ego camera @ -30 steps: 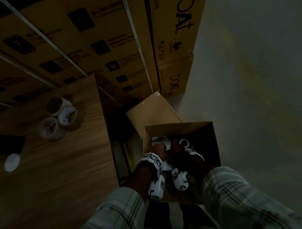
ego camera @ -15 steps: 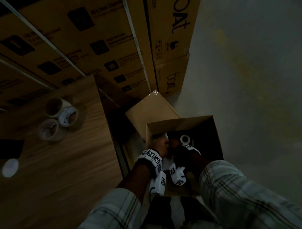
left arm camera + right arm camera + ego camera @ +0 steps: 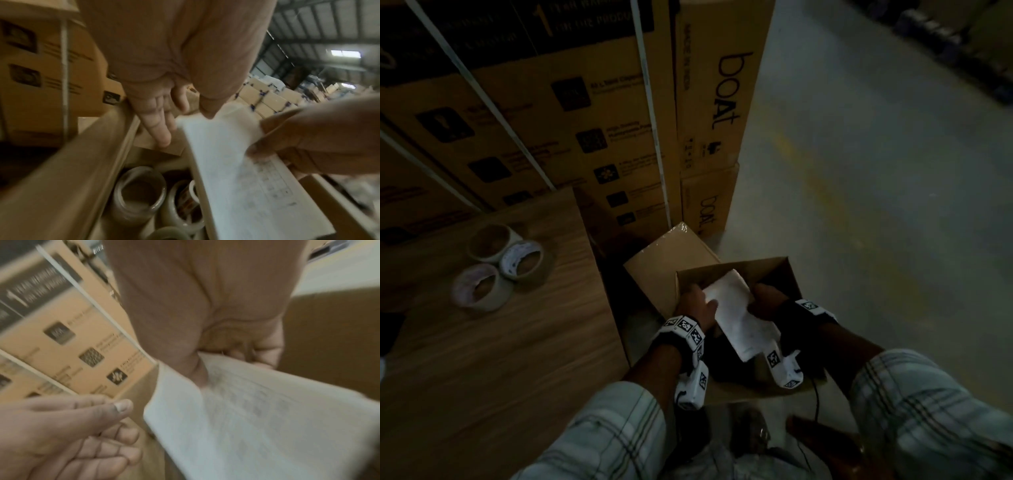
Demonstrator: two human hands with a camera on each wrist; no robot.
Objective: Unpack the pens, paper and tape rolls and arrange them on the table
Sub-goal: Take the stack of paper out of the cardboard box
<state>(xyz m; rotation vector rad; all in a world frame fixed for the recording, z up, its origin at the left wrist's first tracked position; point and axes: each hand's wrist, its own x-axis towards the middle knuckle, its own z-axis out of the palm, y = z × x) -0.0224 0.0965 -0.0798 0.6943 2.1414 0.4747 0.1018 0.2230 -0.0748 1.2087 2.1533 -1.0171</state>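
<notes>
A white stack of paper [image 3: 736, 308] with faint printed tables [image 3: 252, 186] is tilted up out of the open cardboard box [image 3: 789, 274]. My right hand [image 3: 767, 301] pinches its right edge, thumb on top [image 3: 200, 376] and fingers beneath. My left hand [image 3: 698, 305] is at the paper's left edge; its fingers [image 3: 162, 129] are straight and its thumb touches the top corner. Tape rolls [image 3: 139, 194] lie in the bottom of the box under the paper. Three tape rolls [image 3: 522, 260] sit together on the wooden table [image 3: 482, 359]. No pens are visible.
Tall printed cartons [image 3: 585, 120] are stacked behind the table and box. The box's flap [image 3: 667, 260] leans toward the table's edge. Bare grey floor [image 3: 876, 205] lies to the right. My checked sleeves fill the bottom of the head view.
Both hands have come up from deep inside the box, and the paper has risen with them and now tilts above the rim.
</notes>
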